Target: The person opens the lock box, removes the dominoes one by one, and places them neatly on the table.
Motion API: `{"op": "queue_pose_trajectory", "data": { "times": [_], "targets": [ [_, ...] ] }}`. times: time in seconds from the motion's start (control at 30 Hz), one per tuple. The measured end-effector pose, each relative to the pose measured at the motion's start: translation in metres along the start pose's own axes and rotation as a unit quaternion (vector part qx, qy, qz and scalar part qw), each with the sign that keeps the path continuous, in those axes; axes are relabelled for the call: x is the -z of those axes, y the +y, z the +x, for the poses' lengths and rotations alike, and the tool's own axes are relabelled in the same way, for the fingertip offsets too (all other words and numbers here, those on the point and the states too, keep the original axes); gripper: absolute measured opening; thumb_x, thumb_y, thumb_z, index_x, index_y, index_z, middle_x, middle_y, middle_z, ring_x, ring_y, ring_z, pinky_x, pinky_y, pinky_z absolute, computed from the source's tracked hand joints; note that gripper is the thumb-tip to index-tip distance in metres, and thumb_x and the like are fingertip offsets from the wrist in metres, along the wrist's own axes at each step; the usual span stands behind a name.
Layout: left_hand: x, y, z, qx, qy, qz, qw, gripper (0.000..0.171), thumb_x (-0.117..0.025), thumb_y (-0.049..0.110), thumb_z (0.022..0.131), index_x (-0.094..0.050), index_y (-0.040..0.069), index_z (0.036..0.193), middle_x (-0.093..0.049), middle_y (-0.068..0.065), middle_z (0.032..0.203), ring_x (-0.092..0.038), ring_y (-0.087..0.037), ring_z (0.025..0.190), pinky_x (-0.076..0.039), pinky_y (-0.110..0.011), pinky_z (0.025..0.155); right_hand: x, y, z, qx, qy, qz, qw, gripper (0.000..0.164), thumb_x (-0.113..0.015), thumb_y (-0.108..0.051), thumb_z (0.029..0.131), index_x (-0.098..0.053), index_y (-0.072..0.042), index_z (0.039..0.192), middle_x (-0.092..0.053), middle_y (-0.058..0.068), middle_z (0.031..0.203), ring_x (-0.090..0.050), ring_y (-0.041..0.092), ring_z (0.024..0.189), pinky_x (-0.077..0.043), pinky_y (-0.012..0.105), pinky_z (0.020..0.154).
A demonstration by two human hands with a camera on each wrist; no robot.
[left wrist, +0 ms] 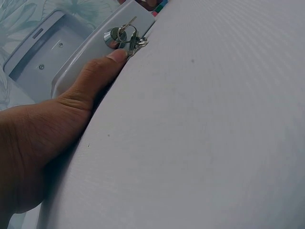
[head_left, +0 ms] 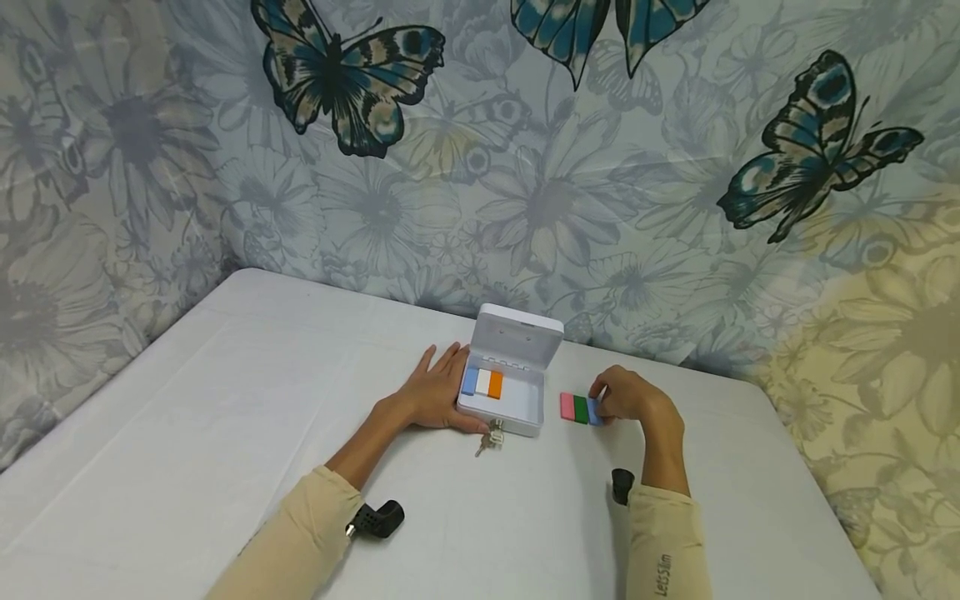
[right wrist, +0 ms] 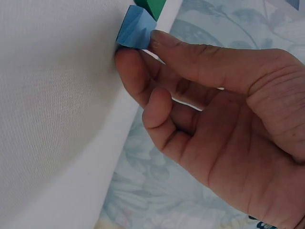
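A white metal cash box (head_left: 519,410) stands with its lid (head_left: 519,335) raised. Inside, at the left, a blue block (head_left: 469,381), a white block (head_left: 482,382) and an orange block (head_left: 496,385) lie side by side. My left hand (head_left: 433,396) rests against the box's left side, fingers stretched out and thumb along the front near the lock (left wrist: 113,38). Right of the box, a pink block (head_left: 567,406) and a green block (head_left: 581,409) lie in a row with another blue block (right wrist: 137,28). My right hand (head_left: 628,395) pinches that blue block's end between thumb and fingers.
A ring of keys (head_left: 490,439) hangs from the lock onto the white tabletop (head_left: 247,400). Behind the table hangs a butterfly-and-flower printed cloth (head_left: 480,217). A black wrist device shows by each sleeve, left device (head_left: 381,519) and right device (head_left: 622,486).
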State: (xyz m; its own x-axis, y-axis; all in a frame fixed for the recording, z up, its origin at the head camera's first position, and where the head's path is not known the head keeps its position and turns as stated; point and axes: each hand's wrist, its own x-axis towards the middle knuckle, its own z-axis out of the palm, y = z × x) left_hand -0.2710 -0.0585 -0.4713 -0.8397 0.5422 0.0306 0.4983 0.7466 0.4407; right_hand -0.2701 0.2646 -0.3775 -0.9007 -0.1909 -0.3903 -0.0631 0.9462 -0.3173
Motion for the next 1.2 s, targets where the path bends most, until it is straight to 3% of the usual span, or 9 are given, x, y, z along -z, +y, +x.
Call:
{"op": "queue_pose_trajectory", "data": {
  "times": [0.37,0.63,1.2],
  "targets": [
    [-0.0002,0.0007,-0.0002,0.004,-0.003,0.001,1.0000,0.131,-0.076,0.068,0.082,-0.006,-0.003,0.166,-0.014,-0.019,0.176,-0.005,-0.035,0.166,0.000,-0.061,0.132,-0.0001,-0.0013,-0.0012,0.005,-0.006,0.010,1.000,0.036,-0.058,0.007,0.088,-0.070,0.010,0.122,-0.075,0.017,0.103,-0.065,0.025,0.090,-0.058,0.043,0.085],
    [-0.0014,0.0004,0.0008,0.004,-0.001,-0.005,1.0000,0.130,-0.078,0.065,0.082,-0.007,-0.003,0.166,-0.014,-0.020,0.176,-0.005,-0.037,0.166,0.001,-0.062,0.132,0.0017,-0.0011,-0.0022,-0.007,-0.015,0.037,0.999,0.037,-0.055,0.006,0.092,-0.067,0.012,0.126,-0.075,0.018,0.104,-0.068,0.021,0.089,-0.059,0.038,0.083],
    [-0.0030,-0.0021,0.0012,-0.003,0.005,-0.012,0.9999,0.132,-0.077,0.068,0.081,-0.006,-0.003,0.166,-0.014,-0.021,0.175,-0.005,-0.037,0.166,0.001,-0.062,0.132,0.0036,0.0001,-0.0031,-0.008,-0.016,0.054,0.998,0.037,-0.053,0.004,0.096,-0.064,0.014,0.130,-0.075,0.021,0.107,-0.071,0.021,0.089,-0.061,0.040,0.085]
  ]
}}
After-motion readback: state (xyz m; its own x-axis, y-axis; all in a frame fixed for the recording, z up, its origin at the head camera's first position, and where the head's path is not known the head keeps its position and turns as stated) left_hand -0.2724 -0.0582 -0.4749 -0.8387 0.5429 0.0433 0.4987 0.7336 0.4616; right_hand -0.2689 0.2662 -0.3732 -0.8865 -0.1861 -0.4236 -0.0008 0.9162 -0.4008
